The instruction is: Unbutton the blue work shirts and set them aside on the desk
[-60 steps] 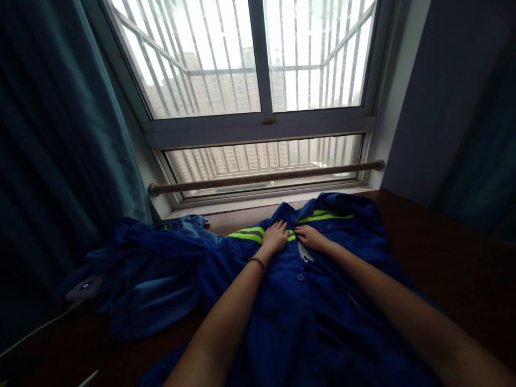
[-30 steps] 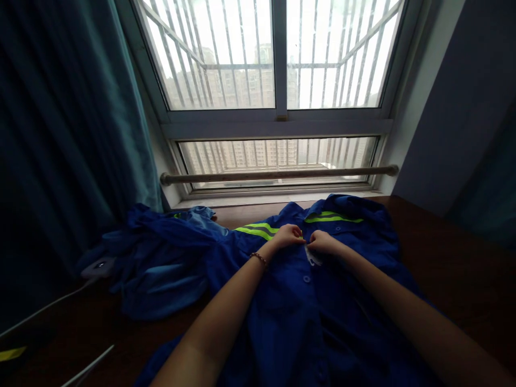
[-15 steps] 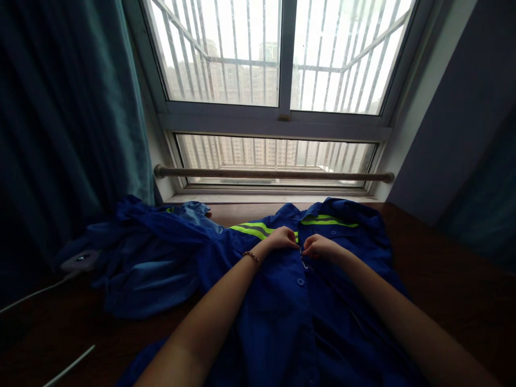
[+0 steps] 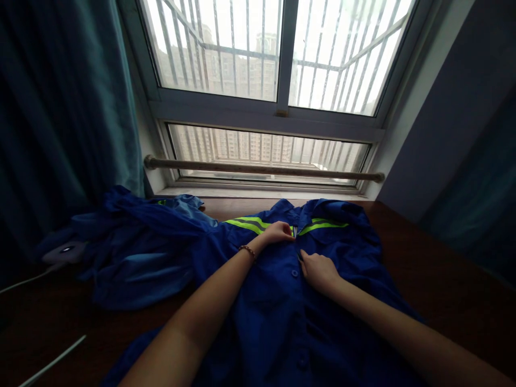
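A blue work jacket [image 4: 274, 301] with yellow-green and grey stripes lies front up before me. My left hand [image 4: 279, 232] is closed in a pinch on the jacket's front edge by the chest stripe. A short pale strip, perhaps part of a zipper, shows beside those fingertips. Slightly lower and to the right, my right hand [image 4: 318, 270] is also closed, its thumb and forefinger on the front opening. A small dark piece shows at its fingertips, too unclear to name. Just below the hands, a round blue button [image 4: 294, 273] sits on the front strip.
Crumpled blue cloth [image 4: 143, 274] lies at the left, beside a pale device [image 4: 66, 251] with a white cable. Under everything is a dark brown wooden surface [image 4: 423, 258]. A horizontal rail [image 4: 262, 170] crosses before the barred window [image 4: 217, 59]. A teal curtain [image 4: 72, 107] hangs at left.
My right hand has moved down along the front opening, away from my left hand, and turned. The left hand stays at the stripe. The whole view has shifted slightly.
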Available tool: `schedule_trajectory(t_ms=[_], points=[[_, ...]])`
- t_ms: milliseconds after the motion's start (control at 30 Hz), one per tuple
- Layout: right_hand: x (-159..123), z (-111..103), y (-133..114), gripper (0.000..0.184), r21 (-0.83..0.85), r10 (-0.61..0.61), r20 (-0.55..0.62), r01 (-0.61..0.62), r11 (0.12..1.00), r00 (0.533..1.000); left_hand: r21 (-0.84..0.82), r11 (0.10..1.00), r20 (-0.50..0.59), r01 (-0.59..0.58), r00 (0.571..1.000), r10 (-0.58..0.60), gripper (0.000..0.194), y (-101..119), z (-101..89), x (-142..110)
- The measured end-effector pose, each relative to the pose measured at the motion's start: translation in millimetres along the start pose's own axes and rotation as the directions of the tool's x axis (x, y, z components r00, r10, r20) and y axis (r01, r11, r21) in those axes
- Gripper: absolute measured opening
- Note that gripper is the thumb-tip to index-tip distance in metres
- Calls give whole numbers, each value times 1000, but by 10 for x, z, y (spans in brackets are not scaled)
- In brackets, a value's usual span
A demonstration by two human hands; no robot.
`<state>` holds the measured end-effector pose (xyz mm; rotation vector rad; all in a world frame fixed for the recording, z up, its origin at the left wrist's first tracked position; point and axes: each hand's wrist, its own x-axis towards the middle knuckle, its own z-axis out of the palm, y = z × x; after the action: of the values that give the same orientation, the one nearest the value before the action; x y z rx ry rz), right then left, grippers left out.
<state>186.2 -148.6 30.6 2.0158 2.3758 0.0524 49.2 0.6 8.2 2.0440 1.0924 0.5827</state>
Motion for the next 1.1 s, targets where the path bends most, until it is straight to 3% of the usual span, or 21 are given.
schedule_trajectory(t_ms=[100,233,467,733,833,1033,1100], points=[[85,80,-34,38,-22,35,-60,-37,999,998,-90,996,-50,16,999,-21,43,109,66,-37],[40,125,-58,39,-64,6,-121,-14,998,993,-192,979,-152,74,983,-104,24,172,178,-48],[-85,87,-92,30,-89,-32,-174,16,996,984,-457,881,-54,121,985,-163,29,107,165,-6],[-113,88,-109,31,-119,-41,-148,23,993,988,-577,812,59,86,996,-63,35,79,63,-81],[-136,99,-105,31,-99,-28,-145,14,995,989,-570,814,65,113,994,-93,35,88,46,-88],[-102,-117,37,29,60,-149,-258,170,984,955,-581,799,78,158,987,-138,39,109,45,-75],[19,-228,96,28,172,-119,-320,182,968,940,-583,799,85,150,989,-123,41,110,43,-77]])
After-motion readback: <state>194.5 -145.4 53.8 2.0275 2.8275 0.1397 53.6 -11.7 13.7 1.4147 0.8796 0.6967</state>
